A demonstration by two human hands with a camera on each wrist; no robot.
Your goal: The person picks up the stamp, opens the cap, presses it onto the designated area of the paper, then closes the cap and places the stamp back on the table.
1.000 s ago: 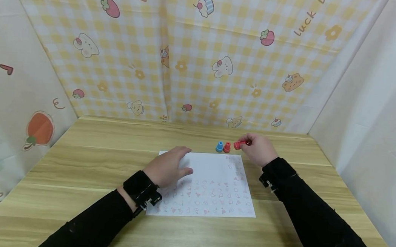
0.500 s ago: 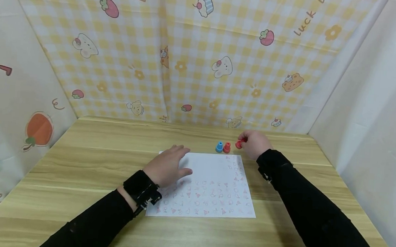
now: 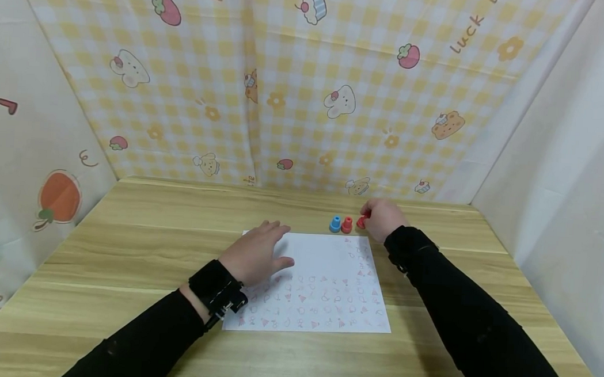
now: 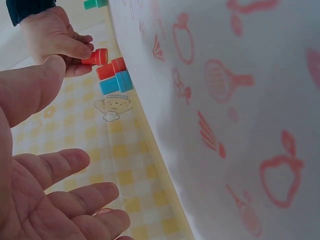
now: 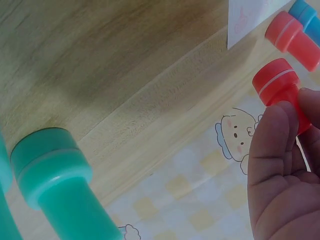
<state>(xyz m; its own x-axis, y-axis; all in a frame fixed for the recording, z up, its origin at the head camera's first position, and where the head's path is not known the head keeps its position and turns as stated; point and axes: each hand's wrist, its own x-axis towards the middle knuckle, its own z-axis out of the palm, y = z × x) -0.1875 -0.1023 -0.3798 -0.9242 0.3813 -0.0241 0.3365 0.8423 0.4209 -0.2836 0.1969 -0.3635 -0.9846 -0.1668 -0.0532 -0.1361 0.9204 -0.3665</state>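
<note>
My right hand (image 3: 383, 219) pinches a red stamp (image 5: 278, 80) by its handle, at the back edge of the paper's right corner. In the right wrist view, its wide end faces the table and tilts a little. Just left of it stand another red stamp (image 3: 347, 225) and a blue stamp (image 3: 335, 224), side by side with handles up. My left hand (image 3: 254, 255) lies over the left part of the white paper (image 3: 318, 256), fingers spread and loosely bent, holding nothing. Rows of small red prints, including an apple (image 4: 281, 181) and a racket (image 4: 220, 80), cover much of the sheet.
Green stamps (image 5: 52, 165) stand on the wooden table (image 3: 122, 246) to the right of the held one; my right hand hides them in the head view. A yellow checked cloth (image 3: 306, 125) hangs behind the table, with white cloth (image 3: 568, 170) at the sides.
My right hand has moved slightly left with the red stamp, bringing it nearer to the standing red one and turning it more upright. The left hand has stayed over the paper.
</note>
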